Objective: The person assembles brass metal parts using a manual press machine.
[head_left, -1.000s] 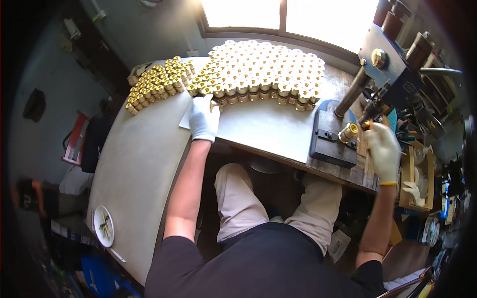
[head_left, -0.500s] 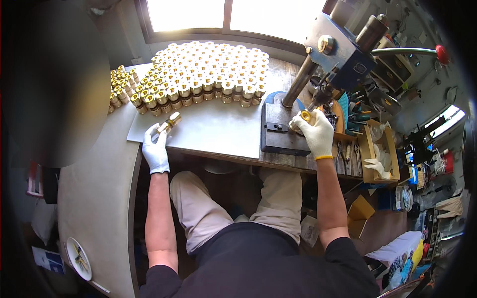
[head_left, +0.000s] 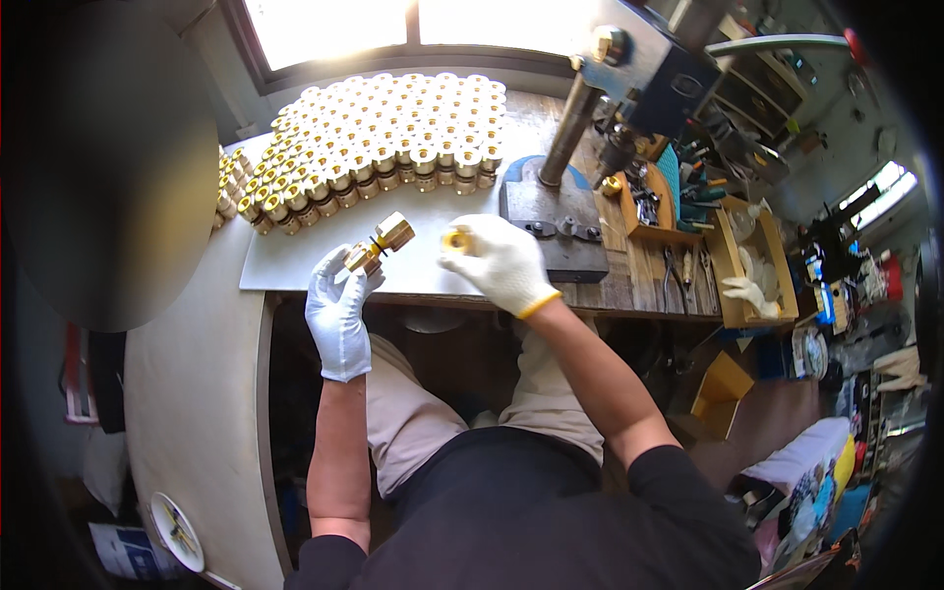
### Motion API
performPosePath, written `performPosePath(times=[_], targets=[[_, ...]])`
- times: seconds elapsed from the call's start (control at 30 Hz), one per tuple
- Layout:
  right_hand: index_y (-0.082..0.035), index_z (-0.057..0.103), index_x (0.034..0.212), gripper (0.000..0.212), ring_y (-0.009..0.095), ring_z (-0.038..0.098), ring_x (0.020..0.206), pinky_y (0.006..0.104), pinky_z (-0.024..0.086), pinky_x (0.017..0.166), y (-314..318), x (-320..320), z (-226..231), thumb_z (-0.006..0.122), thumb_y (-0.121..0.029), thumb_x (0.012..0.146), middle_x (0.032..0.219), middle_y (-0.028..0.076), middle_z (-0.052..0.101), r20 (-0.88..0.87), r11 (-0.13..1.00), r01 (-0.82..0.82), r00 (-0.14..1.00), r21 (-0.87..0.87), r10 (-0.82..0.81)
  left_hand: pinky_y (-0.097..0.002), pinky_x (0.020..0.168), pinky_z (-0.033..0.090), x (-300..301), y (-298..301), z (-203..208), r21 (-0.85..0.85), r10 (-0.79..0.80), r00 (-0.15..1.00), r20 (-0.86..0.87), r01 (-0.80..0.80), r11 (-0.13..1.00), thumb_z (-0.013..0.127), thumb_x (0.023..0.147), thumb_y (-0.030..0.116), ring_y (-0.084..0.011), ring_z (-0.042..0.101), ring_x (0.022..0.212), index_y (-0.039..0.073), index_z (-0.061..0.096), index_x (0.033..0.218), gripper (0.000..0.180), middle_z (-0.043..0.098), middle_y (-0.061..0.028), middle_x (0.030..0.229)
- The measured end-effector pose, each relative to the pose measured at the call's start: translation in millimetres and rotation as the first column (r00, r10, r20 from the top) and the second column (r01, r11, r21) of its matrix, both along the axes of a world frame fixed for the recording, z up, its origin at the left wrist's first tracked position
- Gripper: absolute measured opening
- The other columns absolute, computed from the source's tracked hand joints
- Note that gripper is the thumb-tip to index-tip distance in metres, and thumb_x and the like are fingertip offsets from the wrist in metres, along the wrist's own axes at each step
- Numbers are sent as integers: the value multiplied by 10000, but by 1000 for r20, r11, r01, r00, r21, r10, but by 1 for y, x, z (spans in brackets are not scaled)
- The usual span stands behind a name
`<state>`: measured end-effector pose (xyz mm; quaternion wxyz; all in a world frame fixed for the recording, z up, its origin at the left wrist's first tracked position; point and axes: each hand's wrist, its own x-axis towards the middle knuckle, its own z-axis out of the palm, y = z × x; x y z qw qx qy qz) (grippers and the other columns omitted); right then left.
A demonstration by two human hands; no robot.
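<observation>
My left hand (head_left: pixel 340 313), in a white glove, grips a brass pipe fitting (head_left: pixel 394 233) above the front of the white sheet (head_left: pixel 295 267). The fitting is tilted, its two hex-sided ends joined by a narrow dark neck. Close to its right, my right hand (head_left: pixel 506 264), in a knitted glove with a yellow cuff, pinches a short brass fitting (head_left: pixel 455 242) with a round hole. The two pieces are apart. Behind them, many similar brass fittings (head_left: pixel 379 157) stand upright in tight rows on the sheet.
A blue hand press (head_left: pixel 678 88) rises at the right from its dark base (head_left: pixel 556 218). Pliers (head_left: pixel 671 270) lie at the table's right edge beside a wooden box (head_left: pixel 735 258) holding white gloves. A white plate (head_left: pixel 177 531) sits at the lower left.
My right hand has moved left from the press with its short fitting, toward my left hand. My left hand has shifted slightly right, still holding its fitting. The head view has shifted a little.
</observation>
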<state>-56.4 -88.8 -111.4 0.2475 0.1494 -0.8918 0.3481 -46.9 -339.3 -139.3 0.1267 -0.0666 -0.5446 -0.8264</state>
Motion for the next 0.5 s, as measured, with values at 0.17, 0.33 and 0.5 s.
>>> performPosePath(times=[0.17, 0.33, 0.5], targets=[[-55, 743, 1067, 396, 391, 725, 928, 480, 585, 831, -35, -22, -22, 815, -418, 925, 994, 193, 727, 54, 1000, -12, 998, 16, 11, -418, 996, 649, 6, 23, 21, -76, -97, 994, -48, 93, 993, 715, 1069, 80, -253, 735, 1152, -13, 577, 1447, 413, 687, -155, 1317], [-68, 750, 1197, 421, 347, 744, 807, 452, 598, 727, -13, 47, -28, 784, -408, 952, 859, 139, 726, 145, 998, 59, 987, 31, -63, -395, 1020, 636, -6, 65, 23, -193, -222, 974, -48, 209, 959, 751, 1052, 105, -255, 725, 1183, -35, 583, 1424, 431, 679, -170, 1354], [-44, 731, 1332, 452, 277, 669, 701, 411, 556, 691, 18, 121, -42, 810, -285, 958, 795, 108, 671, 204, 981, -21, 977, -192, 60, -337, 929, 652, -34, 130, 13, -300, -354, 931, 88, 364, 882, 789, 981, 55, -261, 759, 1114, -50, 633, 1383, 444, 714, -165, 1274]])
